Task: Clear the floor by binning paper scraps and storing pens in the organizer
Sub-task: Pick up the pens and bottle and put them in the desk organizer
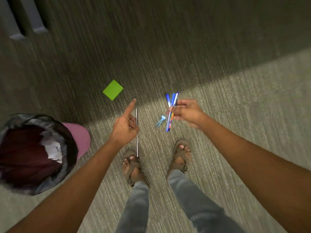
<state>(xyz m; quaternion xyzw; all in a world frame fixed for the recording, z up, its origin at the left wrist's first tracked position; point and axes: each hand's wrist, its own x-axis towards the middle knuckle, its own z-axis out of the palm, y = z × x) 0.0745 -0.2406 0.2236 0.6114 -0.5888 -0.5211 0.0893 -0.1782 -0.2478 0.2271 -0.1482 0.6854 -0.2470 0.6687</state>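
A: While both hands hang over the carpet floor (218,98), what's the right hand (186,113) got?

B: Fingers curled shut round a bunch of blue pens (172,111), approx 3, gripped mid-barrel; caps point away from the person, tips toward the feet. A light-blue pen cap or clip (160,121) shows just left of the bunch; can't tell if it's held or on the floor.

A: Left hand (125,127)?

B: Index finger stretched straight out, other fingers folded in, pinching a thin dark stick-like item (137,132), pencil or pen, can't tell which. It runs along the hand's right side, down toward the left sandal (133,167).

A: Where's stuff w/ respect to the bin?

B: Bin (33,153), black liner, sits at left edge, white paper scraps (53,148) inside. Pink lid-like piece (80,138) touches its right side. Green sticky note (113,89) lies flat on the floor, up & right of the bin, just beyond the left index fingertip, not touching it. Both hands are right of the bin, apart from each other.
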